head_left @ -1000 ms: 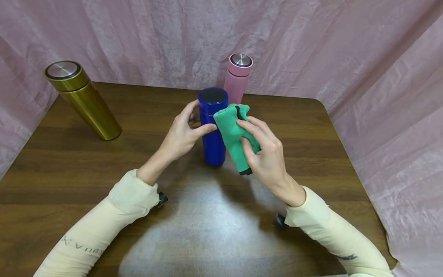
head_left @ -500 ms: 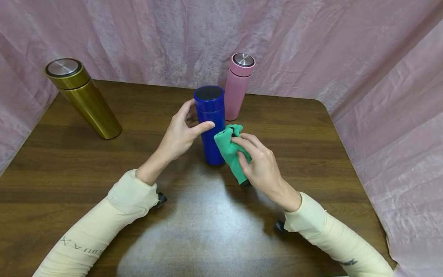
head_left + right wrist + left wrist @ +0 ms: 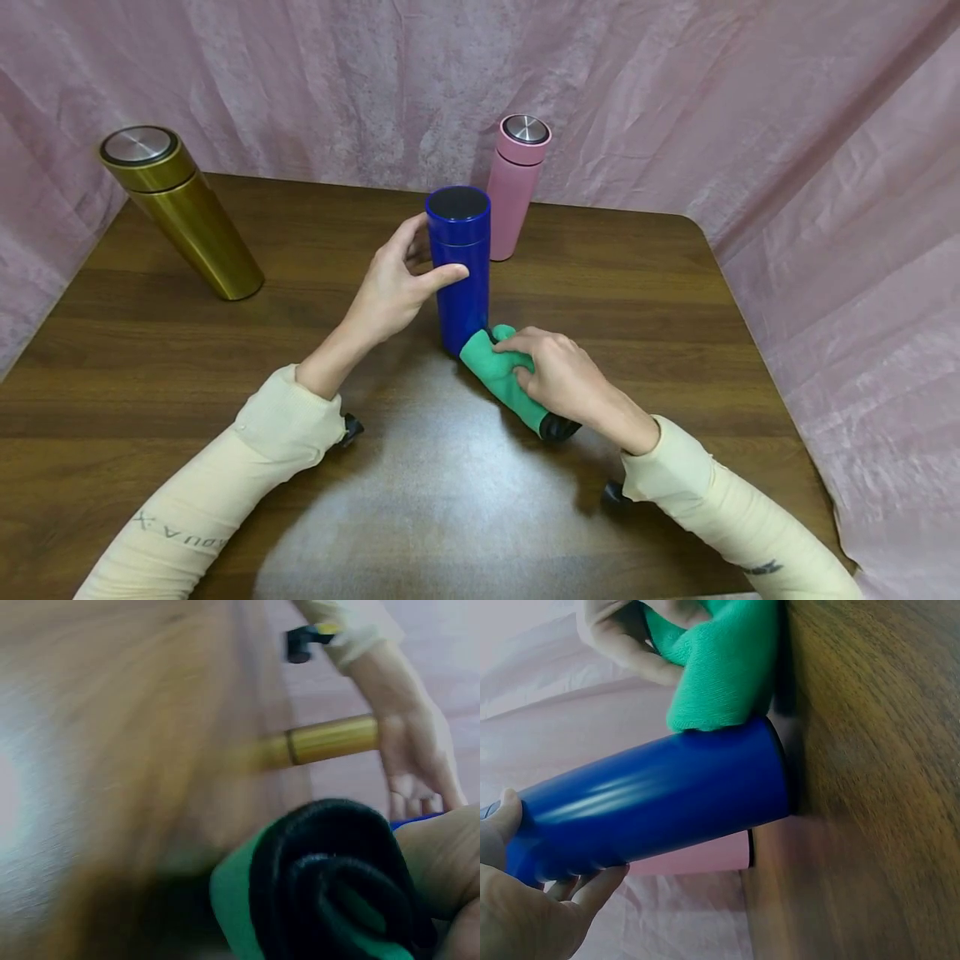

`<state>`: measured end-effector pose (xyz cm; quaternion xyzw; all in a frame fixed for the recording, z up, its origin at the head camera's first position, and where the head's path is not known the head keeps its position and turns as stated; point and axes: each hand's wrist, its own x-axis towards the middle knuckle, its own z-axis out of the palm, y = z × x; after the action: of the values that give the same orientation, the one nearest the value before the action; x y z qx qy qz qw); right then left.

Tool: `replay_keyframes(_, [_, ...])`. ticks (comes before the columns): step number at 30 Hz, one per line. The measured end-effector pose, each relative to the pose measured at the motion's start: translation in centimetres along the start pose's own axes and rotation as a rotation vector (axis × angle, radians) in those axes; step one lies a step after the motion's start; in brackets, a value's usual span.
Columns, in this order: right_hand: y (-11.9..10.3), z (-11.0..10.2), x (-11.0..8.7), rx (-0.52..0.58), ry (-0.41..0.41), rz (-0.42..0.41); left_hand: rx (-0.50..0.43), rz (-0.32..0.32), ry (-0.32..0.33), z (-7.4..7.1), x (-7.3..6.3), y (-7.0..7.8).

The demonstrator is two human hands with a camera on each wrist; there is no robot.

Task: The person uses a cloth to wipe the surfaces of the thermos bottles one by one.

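Observation:
A blue thermos bottle (image 3: 463, 287) with a dark top stands in the middle of the table. My left hand (image 3: 393, 287) grips its upper half, thumb across the near side and fingers behind. A folded green cloth (image 3: 498, 375) with black edging is pinched in my right hand (image 3: 562, 375). In the left wrist view the cloth (image 3: 724, 671) presses against the blue bottle (image 3: 652, 795) near its base, close over the wood. The right wrist view shows the cloth's rolled black edge (image 3: 330, 825) up close.
Behind the blue bottle stands a pink thermos bottle (image 3: 513, 196) with a steel lid. A gold thermos bottle (image 3: 191, 221) is at the left of the wooden table (image 3: 360, 517). Pink curtains (image 3: 360, 100) hang behind and at the sides.
My right hand has moved the green cloth down along the blue bottle, from near its top to its base. The left hand keeps its grip; the bottle has shifted only slightly.

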<state>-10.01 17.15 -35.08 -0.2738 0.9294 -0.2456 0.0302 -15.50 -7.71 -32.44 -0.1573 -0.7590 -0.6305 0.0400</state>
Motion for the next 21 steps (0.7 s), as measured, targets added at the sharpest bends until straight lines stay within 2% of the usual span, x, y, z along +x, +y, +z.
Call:
replay_keyframes(3, [-0.3,-1.4,0.4,0.057,-0.046,0.032,-0.008,0.0,0.006,0.0,-0.1,0.1])
replay_keyframes(5, [-0.6,-2.4,0.6,0.091,-0.037,0.041,-0.013,0.002,0.01,-0.1,-0.3,0.1])
replay_keyframes(14, [-2.3,-6.7,1.2,0.144,0.127,0.017,0.002,0.02,0.012,0.2,-0.4,0.1])
replay_keyframes(21, [-3.4,-8.8,1.5,0.151,0.26,-0.017,-0.008,0.007,0.018,0.3,-0.6,0.1])
